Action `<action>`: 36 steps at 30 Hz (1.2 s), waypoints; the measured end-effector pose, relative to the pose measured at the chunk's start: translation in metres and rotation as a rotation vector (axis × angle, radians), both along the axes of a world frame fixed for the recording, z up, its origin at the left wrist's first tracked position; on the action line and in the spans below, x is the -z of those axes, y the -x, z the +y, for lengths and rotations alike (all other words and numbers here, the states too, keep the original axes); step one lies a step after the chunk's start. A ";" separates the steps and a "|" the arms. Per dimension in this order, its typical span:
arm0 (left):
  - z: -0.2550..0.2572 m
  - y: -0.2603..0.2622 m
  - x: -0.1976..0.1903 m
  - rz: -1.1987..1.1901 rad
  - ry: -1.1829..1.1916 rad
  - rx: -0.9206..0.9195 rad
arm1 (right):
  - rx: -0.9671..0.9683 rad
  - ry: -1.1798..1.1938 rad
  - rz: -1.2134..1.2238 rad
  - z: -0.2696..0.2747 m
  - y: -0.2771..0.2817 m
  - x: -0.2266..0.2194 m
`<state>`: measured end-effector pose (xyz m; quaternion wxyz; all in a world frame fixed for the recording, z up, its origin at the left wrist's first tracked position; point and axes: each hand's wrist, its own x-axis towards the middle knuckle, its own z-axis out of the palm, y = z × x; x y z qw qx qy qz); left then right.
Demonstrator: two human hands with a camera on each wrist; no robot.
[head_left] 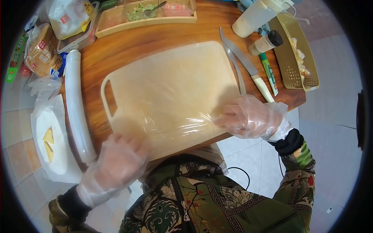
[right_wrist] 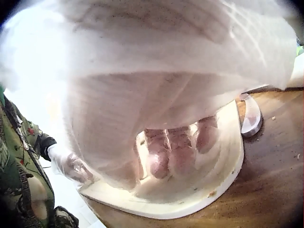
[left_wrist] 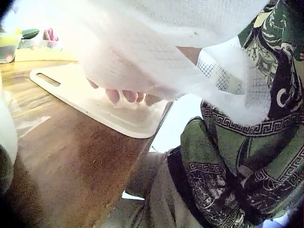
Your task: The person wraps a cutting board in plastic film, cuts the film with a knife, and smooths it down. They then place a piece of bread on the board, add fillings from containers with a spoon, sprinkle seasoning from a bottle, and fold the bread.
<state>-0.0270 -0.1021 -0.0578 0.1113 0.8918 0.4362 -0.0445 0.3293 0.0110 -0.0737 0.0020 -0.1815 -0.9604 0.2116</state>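
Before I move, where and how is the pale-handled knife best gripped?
Probably by its pale handle, coming in from the near end with the right hand: it lies flat, handle end nearest that hand, blade pointing away.

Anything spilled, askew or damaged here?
I see no spill or breakage. The clear film on the cutting board is creased beside the right hand instead of smooth, and a small brown mark spots the board's otherwise pale rim, possibly residue.
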 end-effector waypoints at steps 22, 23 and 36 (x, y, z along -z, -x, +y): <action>0.027 0.006 0.006 -0.161 -0.236 -0.022 | 0.162 -0.184 0.089 0.026 0.000 0.002; 0.028 0.006 0.007 -0.137 -0.221 -0.002 | 0.164 -0.184 0.087 0.027 0.000 0.004; 0.030 0.007 0.014 -0.104 -0.151 0.034 | 0.215 -0.229 -0.142 0.029 0.007 0.018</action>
